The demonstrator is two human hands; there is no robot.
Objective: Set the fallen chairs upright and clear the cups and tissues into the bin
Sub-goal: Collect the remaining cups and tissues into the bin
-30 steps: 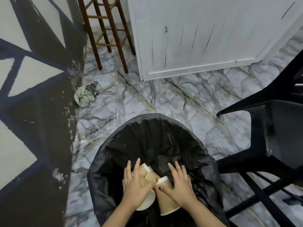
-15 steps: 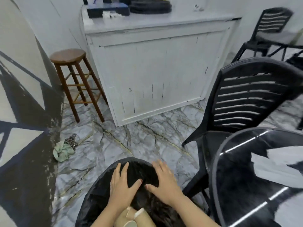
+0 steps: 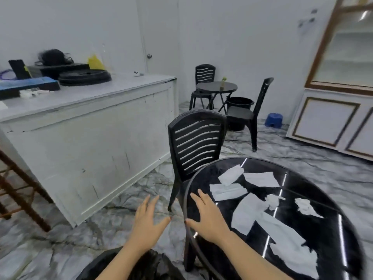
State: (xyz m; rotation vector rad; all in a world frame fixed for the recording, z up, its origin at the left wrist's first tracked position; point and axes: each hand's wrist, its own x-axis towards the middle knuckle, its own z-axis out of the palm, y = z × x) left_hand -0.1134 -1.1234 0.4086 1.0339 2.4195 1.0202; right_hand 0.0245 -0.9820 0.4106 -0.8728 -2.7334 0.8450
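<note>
Marble floor ahead; both my hands are spread wide and empty, left hand (image 3: 148, 221) just above the bin (image 3: 139, 265), right hand (image 3: 207, 217) at the table (image 3: 331, 235) rim. Tissues (image 3: 260, 215) lie beyond my right fingers, so I'd gather those next.

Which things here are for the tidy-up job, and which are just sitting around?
For the job:
- tissues spread on the round black table
- bin with its black liner, bottom edge
- black chair at the table, already upright
- left hand and right hand, both empty

Just sitting around:
- white counter with clutter on top
- wooden stool
- blue step stool
- far table
</note>
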